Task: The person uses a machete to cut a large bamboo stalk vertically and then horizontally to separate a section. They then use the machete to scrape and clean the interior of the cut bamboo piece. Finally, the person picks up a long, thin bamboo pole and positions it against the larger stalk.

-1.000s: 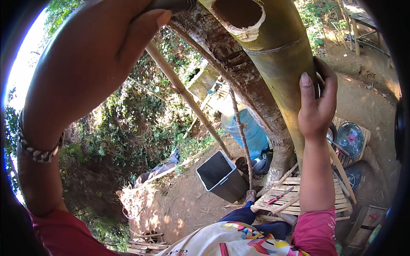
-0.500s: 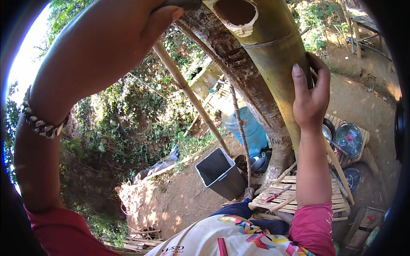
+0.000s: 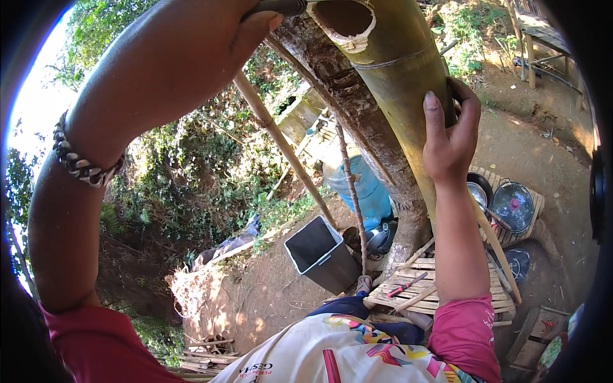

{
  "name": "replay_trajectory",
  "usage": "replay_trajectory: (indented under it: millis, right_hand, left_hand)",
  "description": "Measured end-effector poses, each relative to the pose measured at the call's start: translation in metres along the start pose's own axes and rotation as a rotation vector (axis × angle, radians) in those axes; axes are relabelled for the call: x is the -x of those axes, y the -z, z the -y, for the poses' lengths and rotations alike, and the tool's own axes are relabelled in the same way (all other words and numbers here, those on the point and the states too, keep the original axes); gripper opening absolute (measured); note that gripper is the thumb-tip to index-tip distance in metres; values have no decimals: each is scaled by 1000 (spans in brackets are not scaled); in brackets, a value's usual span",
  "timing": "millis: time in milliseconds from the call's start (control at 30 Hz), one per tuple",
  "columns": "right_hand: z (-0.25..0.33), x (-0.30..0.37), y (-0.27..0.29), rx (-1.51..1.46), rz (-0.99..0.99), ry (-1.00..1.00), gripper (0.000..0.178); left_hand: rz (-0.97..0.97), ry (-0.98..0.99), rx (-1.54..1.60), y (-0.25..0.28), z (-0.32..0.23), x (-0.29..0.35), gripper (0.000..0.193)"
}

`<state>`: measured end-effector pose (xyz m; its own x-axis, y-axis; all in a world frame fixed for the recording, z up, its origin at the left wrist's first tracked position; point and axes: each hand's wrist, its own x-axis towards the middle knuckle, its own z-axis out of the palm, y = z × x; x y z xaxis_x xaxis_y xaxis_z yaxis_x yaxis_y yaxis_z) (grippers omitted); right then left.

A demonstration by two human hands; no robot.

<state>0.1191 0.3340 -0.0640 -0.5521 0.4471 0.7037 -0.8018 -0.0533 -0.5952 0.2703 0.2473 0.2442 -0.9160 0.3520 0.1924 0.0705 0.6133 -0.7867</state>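
A thick yellow-green bamboo pole (image 3: 402, 83) rises at a slant through the upper right. Near its top is a wide opening (image 3: 345, 18) with a pale, ragged cut edge. My right hand (image 3: 453, 137) is closed round the far side of the bamboo, thumb lying along its front. At the top edge my left hand (image 3: 246, 32) grips a dark handle (image 3: 286, 6) close to the opening. Its fingers and the rest of that tool are cut off by the frame, so the tool's kind does not show.
Behind the bamboo leans a tree trunk (image 3: 357, 108). Below stand a grey bin (image 3: 332, 268), a blue drum (image 3: 367, 191) and a slatted bamboo platform (image 3: 408, 287) bearing a red-handled tool (image 3: 407, 285). A lidded pan (image 3: 513, 207) sits at right. Thin poles slant at left.
The view has shifted slightly, so the surroundings and the bamboo sit a little further left. Both hands keep their holds.
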Motion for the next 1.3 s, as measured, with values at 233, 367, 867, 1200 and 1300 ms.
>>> replay_trajectory:
  millis: [233, 367, 867, 1200, 1300]
  right_hand:
    - [4, 2, -4, -3, 2, -16, 52]
    - [6, 1, 6, -38, 45, -65, 53]
    - [69, 48, 24, 2, 85, 26, 46]
    - [151, 177, -1, -581, 589, -778, 51]
    - [145, 172, 19, -334, 676, -838, 48]
  left_hand:
    - [-11, -4, 92, -8, 2, -6, 36]
    - [-58, 8, 38, -6, 6, 3, 35]
    - [39, 232, 463, -60, 3, 94, 31]
    - [-150, 419, 1693, -194, -169, 189, 55]
    - [-278, 338, 1786, -200, -195, 181, 52]
